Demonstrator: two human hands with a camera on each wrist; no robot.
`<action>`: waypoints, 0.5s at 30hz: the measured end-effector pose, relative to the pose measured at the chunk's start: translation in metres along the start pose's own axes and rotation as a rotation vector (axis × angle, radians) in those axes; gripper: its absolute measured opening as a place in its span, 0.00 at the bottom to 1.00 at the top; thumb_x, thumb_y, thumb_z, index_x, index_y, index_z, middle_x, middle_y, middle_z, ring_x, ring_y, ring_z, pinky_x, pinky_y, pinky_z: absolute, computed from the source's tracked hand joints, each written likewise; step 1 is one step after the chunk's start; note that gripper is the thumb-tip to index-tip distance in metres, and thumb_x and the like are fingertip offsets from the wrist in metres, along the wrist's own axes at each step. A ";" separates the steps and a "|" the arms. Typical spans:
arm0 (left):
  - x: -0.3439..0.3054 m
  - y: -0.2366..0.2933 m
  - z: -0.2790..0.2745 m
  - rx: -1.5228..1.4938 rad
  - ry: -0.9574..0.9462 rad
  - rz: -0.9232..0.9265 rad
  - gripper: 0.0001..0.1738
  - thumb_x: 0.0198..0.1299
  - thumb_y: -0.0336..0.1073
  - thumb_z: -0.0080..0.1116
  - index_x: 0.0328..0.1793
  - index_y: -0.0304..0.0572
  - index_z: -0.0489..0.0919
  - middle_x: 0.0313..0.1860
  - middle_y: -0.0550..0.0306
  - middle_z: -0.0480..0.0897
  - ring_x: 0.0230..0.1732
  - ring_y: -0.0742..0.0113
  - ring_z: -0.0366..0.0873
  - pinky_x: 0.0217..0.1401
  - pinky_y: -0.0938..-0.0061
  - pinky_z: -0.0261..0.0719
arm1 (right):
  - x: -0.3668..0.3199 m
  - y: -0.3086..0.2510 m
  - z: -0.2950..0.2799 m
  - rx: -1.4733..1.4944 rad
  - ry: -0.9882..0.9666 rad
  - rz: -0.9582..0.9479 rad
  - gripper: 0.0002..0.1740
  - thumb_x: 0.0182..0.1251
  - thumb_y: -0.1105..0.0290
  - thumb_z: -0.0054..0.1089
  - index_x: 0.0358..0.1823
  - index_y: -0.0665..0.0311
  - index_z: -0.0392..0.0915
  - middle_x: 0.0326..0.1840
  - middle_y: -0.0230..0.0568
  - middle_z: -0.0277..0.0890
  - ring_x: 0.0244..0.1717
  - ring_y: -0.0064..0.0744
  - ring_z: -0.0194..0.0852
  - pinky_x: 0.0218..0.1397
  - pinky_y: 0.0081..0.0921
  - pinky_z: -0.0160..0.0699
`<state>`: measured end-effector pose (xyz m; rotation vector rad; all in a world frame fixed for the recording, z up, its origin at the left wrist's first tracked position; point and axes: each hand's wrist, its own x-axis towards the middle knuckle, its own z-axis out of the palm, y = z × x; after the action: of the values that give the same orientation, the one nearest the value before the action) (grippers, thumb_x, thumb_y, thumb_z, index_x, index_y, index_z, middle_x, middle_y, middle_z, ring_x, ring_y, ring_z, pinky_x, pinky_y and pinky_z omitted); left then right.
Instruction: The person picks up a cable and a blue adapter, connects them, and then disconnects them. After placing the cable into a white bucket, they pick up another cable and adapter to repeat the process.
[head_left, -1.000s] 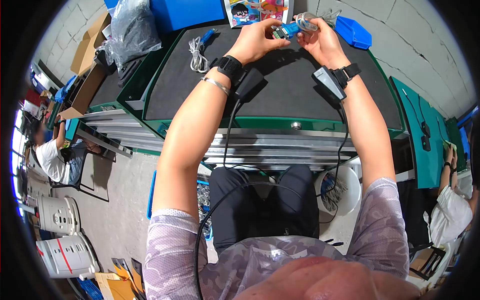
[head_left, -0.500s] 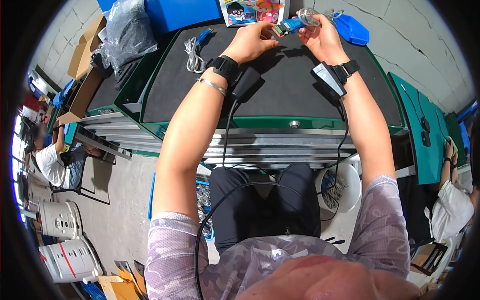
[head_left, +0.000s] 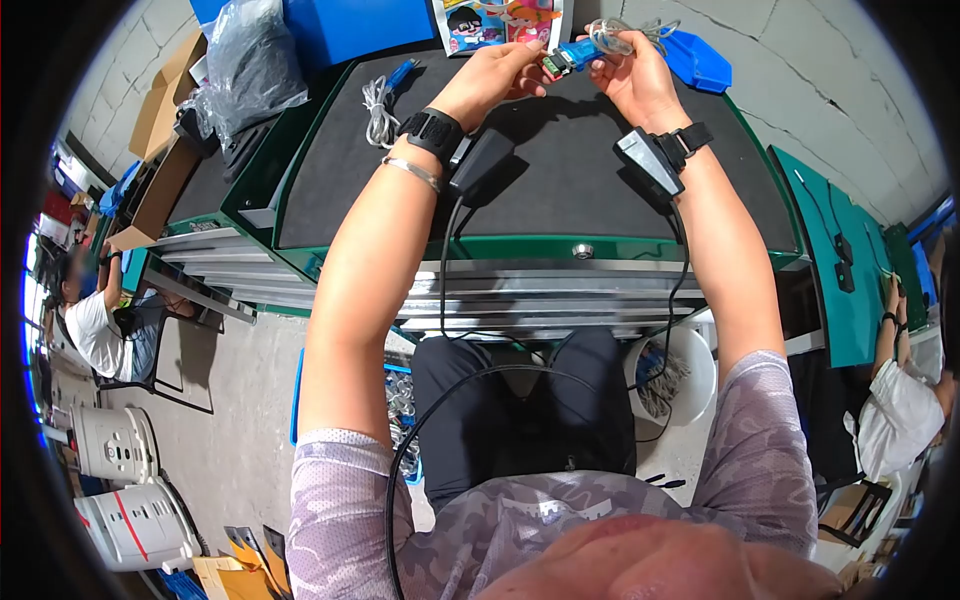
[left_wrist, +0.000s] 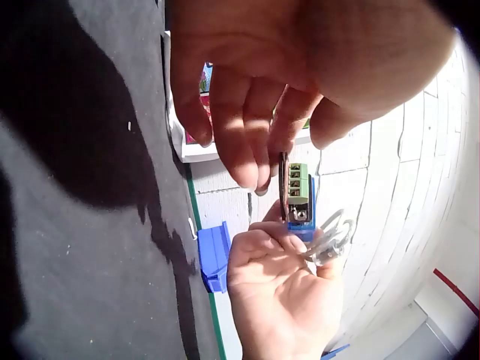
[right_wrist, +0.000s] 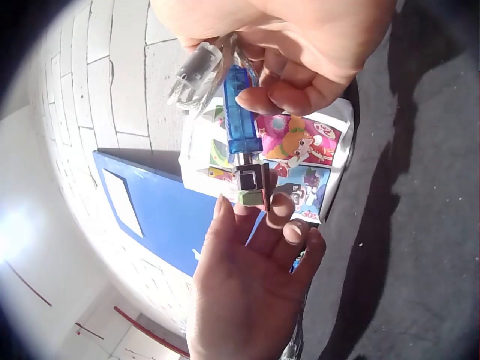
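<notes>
In the head view my right hand (head_left: 640,85) grips a translucent blue USB serial adapter (head_left: 580,52) with its clear-grey cable coiled in a bundle. A small board with a green screw terminal block (left_wrist: 298,184) sits on the adapter's end, pointing toward my left hand (head_left: 495,80). The left wrist view has the left fingertips right at the edge of that board, thumb apart from it. From the right wrist, the blue adapter body (right_wrist: 241,112) lies along the right fingertips, with the left hand (right_wrist: 251,277) below the terminal block, fingers loosely bent.
Another blue-ended cable (head_left: 380,110) lies coiled at the mat's left. A printed picture bag (head_left: 500,25) and a blue bin (head_left: 697,62) stand along the back. Left are a cardboard box (head_left: 160,100) and a plastic bag (head_left: 255,65). A white bucket (head_left: 700,375) of cables stands below.
My left fingers came off the terminal block, drew slightly left, and now are back close to its edge. The right hand keeps hold of the adapter. The head view has shifted slightly.
</notes>
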<state>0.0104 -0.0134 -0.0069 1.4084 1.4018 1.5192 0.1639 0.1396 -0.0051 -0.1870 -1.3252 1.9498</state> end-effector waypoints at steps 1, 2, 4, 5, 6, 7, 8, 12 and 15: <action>0.001 0.000 0.001 0.036 -0.016 -0.018 0.22 0.71 0.52 0.47 0.47 0.40 0.80 0.39 0.60 0.83 0.35 0.76 0.80 0.42 0.81 0.76 | 0.000 0.000 0.000 -0.003 0.001 -0.003 0.14 0.72 0.62 0.45 0.45 0.63 0.76 0.38 0.34 0.77 0.32 0.26 0.70 0.39 0.25 0.76; 0.002 0.000 0.000 0.027 -0.065 -0.019 0.21 0.70 0.52 0.50 0.46 0.40 0.80 0.37 0.62 0.83 0.34 0.78 0.79 0.40 0.82 0.75 | 0.000 0.000 0.001 0.002 0.000 -0.006 0.14 0.72 0.62 0.44 0.45 0.63 0.76 0.37 0.34 0.77 0.32 0.26 0.70 0.39 0.25 0.76; 0.001 -0.001 0.005 0.044 -0.066 -0.009 0.20 0.69 0.51 0.51 0.46 0.41 0.80 0.37 0.63 0.83 0.34 0.79 0.78 0.39 0.83 0.75 | 0.000 -0.001 0.000 0.007 0.000 -0.009 0.14 0.72 0.62 0.44 0.45 0.63 0.76 0.37 0.34 0.77 0.32 0.26 0.70 0.39 0.25 0.76; 0.000 -0.001 0.007 0.063 -0.066 -0.001 0.19 0.69 0.50 0.53 0.45 0.41 0.81 0.36 0.64 0.83 0.33 0.80 0.78 0.38 0.83 0.74 | 0.000 -0.001 0.000 -0.018 0.002 -0.005 0.17 0.73 0.61 0.41 0.48 0.64 0.76 0.43 0.38 0.78 0.33 0.24 0.70 0.40 0.23 0.75; 0.001 0.000 0.005 0.065 -0.065 -0.004 0.19 0.69 0.50 0.53 0.45 0.41 0.81 0.36 0.64 0.83 0.33 0.80 0.78 0.38 0.83 0.74 | 0.000 0.000 0.000 -0.041 0.003 0.001 0.19 0.74 0.61 0.38 0.52 0.65 0.76 0.48 0.42 0.80 0.35 0.22 0.69 0.40 0.20 0.74; 0.002 0.000 0.003 0.096 -0.099 -0.003 0.20 0.67 0.52 0.55 0.47 0.42 0.81 0.37 0.65 0.82 0.36 0.79 0.78 0.45 0.82 0.74 | 0.001 0.000 0.000 -0.037 0.004 0.005 0.19 0.74 0.61 0.38 0.52 0.65 0.76 0.48 0.42 0.80 0.35 0.22 0.69 0.40 0.20 0.74; 0.003 0.000 0.001 0.127 -0.135 -0.004 0.21 0.66 0.53 0.58 0.49 0.43 0.81 0.38 0.65 0.81 0.39 0.78 0.77 0.51 0.80 0.75 | 0.001 0.001 0.000 -0.054 -0.009 -0.010 0.20 0.75 0.61 0.38 0.52 0.65 0.76 0.48 0.42 0.80 0.36 0.22 0.70 0.40 0.19 0.74; 0.002 -0.001 0.001 0.141 -0.099 0.028 0.19 0.64 0.52 0.60 0.47 0.44 0.82 0.38 0.67 0.81 0.39 0.79 0.76 0.51 0.81 0.74 | -0.005 -0.002 0.007 -0.020 0.004 -0.015 0.15 0.73 0.59 0.43 0.42 0.60 0.77 0.35 0.31 0.78 0.32 0.21 0.71 0.36 0.20 0.72; 0.000 0.000 0.003 0.170 -0.126 0.048 0.18 0.64 0.52 0.60 0.45 0.45 0.82 0.37 0.68 0.80 0.40 0.80 0.75 0.53 0.80 0.74 | -0.008 -0.005 0.013 -0.017 0.029 0.006 0.16 0.73 0.58 0.37 0.38 0.52 0.77 0.35 0.26 0.80 0.32 0.20 0.73 0.32 0.18 0.67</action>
<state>0.0131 -0.0131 -0.0070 1.6211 1.4562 1.3408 0.1653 0.1258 0.0025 -0.2261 -1.3242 1.9343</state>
